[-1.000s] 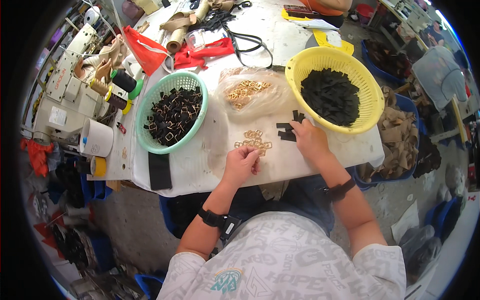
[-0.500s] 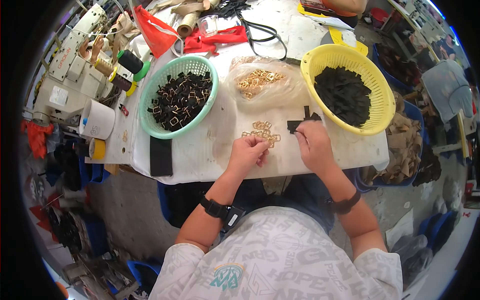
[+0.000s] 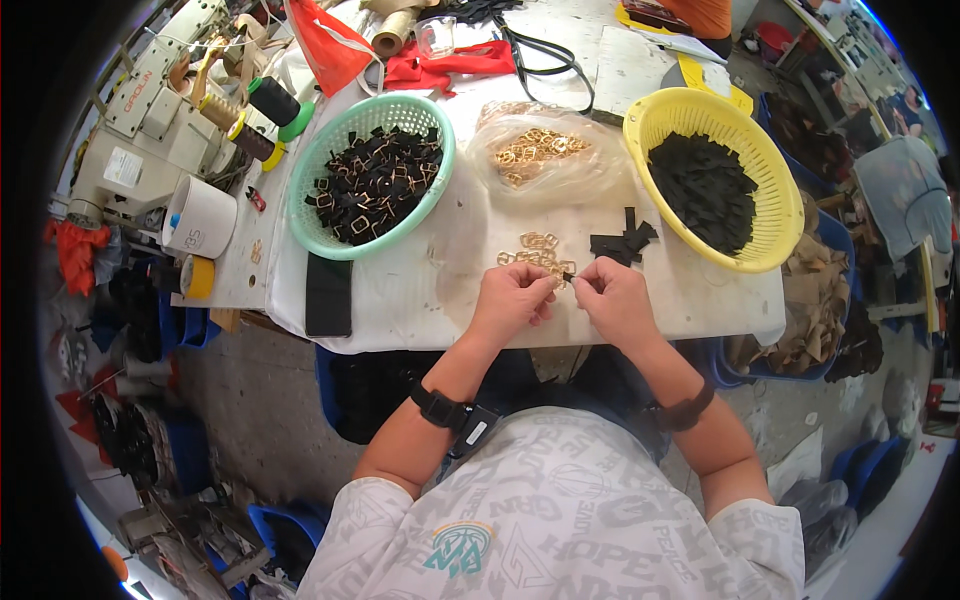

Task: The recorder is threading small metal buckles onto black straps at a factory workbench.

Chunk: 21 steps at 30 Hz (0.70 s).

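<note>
My left hand is closed in a pinch, with a bit of a gold buckle showing at its fingertips. My right hand pinches a short black strip, whose end meets the left fingertips. Most of both pieces is hidden by the fingers. Just beyond the left hand lies a small pile of gold buckles. Several loose black strips lie beyond the right hand, some crossing each other.
A green basket of black strips with buckles stands at left, a phone near it. Behind the pile sits a plastic bag of gold buckles. The yellow basket at right holds black strips. Thread spools and a sewing machine stand far left.
My right hand has come left and nearer from the loose strips, bringing a black strip to my left hand. The whole view has shifted slightly.
</note>
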Available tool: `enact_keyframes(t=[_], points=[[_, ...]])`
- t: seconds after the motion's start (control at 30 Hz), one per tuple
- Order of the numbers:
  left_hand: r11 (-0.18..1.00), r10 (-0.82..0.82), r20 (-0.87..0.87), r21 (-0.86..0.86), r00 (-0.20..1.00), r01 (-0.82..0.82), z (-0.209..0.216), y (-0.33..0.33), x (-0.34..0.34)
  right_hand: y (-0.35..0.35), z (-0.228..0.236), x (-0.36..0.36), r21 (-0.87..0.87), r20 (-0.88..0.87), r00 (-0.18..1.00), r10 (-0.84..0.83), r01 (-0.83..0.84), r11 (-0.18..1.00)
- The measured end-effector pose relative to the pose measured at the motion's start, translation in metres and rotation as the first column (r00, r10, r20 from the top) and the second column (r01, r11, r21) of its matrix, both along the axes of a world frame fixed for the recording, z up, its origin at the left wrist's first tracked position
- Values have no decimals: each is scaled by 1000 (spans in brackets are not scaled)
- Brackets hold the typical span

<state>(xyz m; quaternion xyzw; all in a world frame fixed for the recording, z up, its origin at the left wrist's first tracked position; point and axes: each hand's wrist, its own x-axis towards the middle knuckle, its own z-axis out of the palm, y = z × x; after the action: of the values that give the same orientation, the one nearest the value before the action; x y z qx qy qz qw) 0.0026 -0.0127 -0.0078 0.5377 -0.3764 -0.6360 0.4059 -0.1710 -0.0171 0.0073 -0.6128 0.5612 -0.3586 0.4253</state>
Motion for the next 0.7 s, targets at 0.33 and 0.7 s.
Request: enact_keyframes(t=[0.33,0.7], points=[[994,-66,8,-83,998,66,-6,5,1,-6,5,1,-16,-180,980,82,-86,996],[993,-44,-36,-107,998,40,-6,8,-1,-14,8,-5,261,145,981,127,-162,952]])
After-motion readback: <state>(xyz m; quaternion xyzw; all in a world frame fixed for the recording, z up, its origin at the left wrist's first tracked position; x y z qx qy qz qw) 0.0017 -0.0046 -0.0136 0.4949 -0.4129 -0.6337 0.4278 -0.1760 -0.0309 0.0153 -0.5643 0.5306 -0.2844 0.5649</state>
